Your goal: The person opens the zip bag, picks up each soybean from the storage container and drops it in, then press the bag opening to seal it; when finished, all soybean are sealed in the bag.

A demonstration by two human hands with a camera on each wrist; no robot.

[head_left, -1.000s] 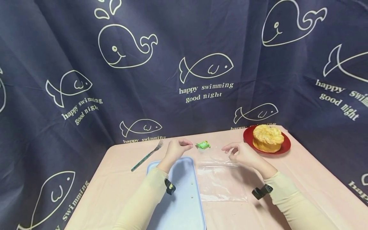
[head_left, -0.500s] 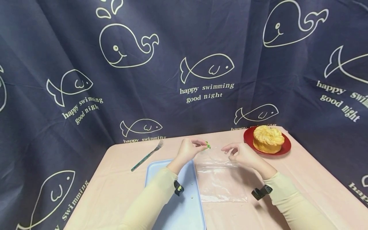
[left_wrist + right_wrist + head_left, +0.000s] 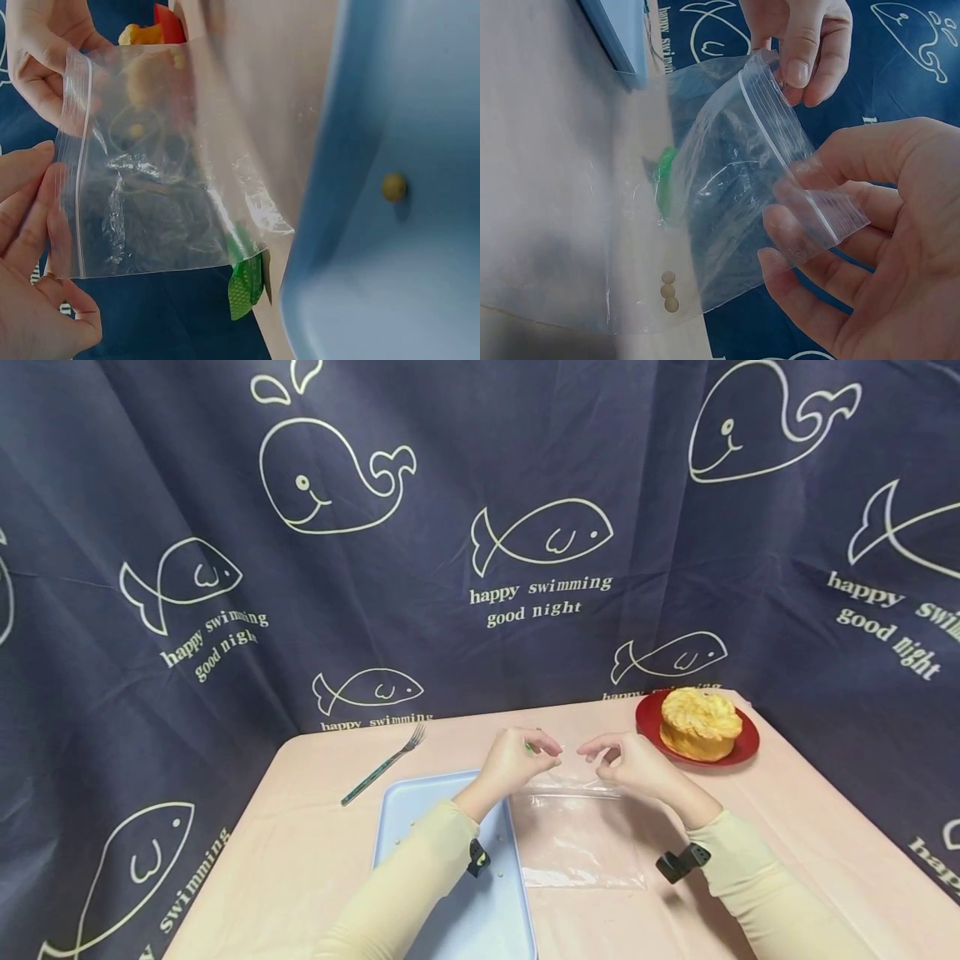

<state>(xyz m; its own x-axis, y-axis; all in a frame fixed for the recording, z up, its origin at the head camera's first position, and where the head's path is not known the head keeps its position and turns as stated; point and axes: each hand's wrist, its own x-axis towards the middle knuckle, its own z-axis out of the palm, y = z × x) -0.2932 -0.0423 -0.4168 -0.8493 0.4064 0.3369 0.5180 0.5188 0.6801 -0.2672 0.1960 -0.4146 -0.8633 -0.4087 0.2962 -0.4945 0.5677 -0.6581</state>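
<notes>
A clear zip bag [image 3: 581, 839] hangs between my two hands, its ribbed zip strip uppermost. My left hand [image 3: 516, 758] pinches the zip edge near one corner, thumb against the plastic in the right wrist view. At the other end of that edge, my right hand [image 3: 637, 762] holds the bag with curled fingers, some seen through the film. Several small round tan bean-like balls [image 3: 668, 290] lie low in the bag in the right wrist view. Behind the bag is a green wrapped packet [image 3: 246, 289], mostly covered by my left hand in the head view.
Left of the bag lies a light blue tray [image 3: 487, 935] with a few small balls [image 3: 394, 187] on it. A fork [image 3: 384, 766] is farther left. At the back right, a red plate [image 3: 746, 747] carries a round bread [image 3: 699, 727]. Patterned curtain [image 3: 525, 460] encloses the table.
My left hand has moved right, from beside the green packet to the bag's opening near my right hand, and now covers most of the packet. The right hand has stayed in place.
</notes>
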